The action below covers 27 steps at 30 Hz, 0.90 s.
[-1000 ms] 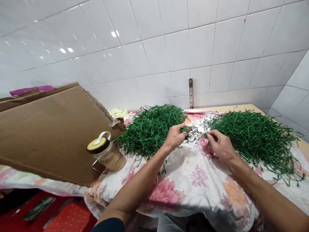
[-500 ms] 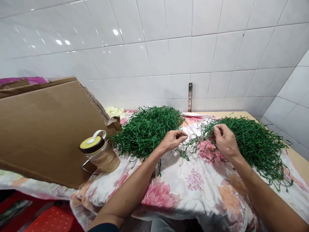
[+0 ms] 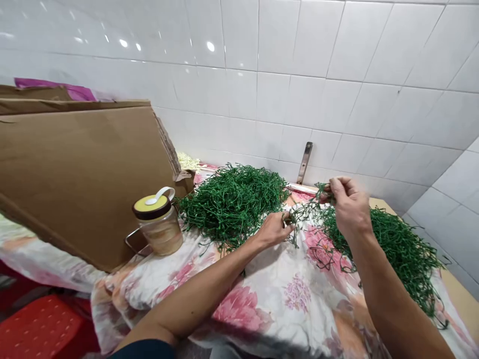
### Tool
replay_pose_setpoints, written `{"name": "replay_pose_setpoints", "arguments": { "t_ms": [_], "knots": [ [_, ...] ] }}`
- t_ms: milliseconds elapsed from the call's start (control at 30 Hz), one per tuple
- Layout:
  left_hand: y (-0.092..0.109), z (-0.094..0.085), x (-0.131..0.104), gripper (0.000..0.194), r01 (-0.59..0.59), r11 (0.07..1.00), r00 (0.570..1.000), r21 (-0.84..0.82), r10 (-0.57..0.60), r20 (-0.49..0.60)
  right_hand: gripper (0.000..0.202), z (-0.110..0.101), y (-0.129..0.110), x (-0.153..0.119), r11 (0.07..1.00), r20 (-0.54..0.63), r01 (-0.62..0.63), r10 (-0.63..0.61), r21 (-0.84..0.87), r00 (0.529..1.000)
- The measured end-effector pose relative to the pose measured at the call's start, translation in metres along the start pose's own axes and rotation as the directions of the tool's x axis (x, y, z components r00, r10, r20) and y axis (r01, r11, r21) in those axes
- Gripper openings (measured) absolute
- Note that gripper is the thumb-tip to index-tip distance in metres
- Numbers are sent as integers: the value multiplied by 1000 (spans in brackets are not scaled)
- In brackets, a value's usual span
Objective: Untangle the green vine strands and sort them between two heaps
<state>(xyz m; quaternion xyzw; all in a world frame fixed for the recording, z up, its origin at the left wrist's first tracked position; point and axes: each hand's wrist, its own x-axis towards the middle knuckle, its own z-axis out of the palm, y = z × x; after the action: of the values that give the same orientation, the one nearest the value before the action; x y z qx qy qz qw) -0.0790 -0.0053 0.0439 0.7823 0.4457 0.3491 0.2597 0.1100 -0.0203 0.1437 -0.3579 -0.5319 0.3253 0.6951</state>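
white wall tiles back a table under a flowered cloth (image 3: pixel 299 294), with two green stem heaps on it. the left hand (image 3: pixel 275 228) pinches one end of a tangled green sprig (image 3: pixel 304 212) low by the left heap (image 3: pixel 234 202); the right hand (image 3: pixel 348 204) grips the other end, raised above the right heap (image 3: pixel 396 249). best done by drawing the ends apart slowly, so snagged strands slip free without snapping.

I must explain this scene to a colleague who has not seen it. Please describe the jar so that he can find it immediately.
Start at the big brown cardboard sheet leaning on the left of the flowered cloth. At its lower right edge, left of the nearer green strand pile, stands the jar. It is the only container here: clear, amber inside, with a yellow lid and a white loop handle.
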Motion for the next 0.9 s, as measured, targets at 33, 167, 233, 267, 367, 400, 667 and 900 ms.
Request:
{"name": "replay_pose_setpoints", "arguments": {
  "t_ms": [33,167,233,267,367,400,667,900],
  "knots": [
    [-2,-4,2,19,10,1000,1000,-8,-10,-9,30,-6,-4,5,998,-32,51,-53,-40,998],
    [-9,-16,8,16,50,999,998,-5,-50,23,27,-37,-17,20,925,-127,189,-242,-331,962],
    [-12,-18,10,17,77,997,997,13,-77,19,27,-50,-23,25,912,-94,184,-233,-366,968],
    [-12,-18,10,18,86,996,996,23,-86,4,27,-55,-25,26,922,-49,168,-197,-349,979],
    [-14,-20,11,20,91,991,995,99,-87,-45,30,-61,-30,25,944,128,108,-71,-312,989],
    [-14,-21,10,21,88,987,996,138,-82,-47,31,-61,-31,23,942,155,105,-57,-320,986],
    [-5,-23,6,26,-27,967,1000,252,28,-2,30,-55,-31,18,951,119,141,-112,-274,986],
    [-5,-15,-2,51,-119,926,989,358,78,125,37,-41,-19,9,946,271,46,45,-320,962]
  ]
}}
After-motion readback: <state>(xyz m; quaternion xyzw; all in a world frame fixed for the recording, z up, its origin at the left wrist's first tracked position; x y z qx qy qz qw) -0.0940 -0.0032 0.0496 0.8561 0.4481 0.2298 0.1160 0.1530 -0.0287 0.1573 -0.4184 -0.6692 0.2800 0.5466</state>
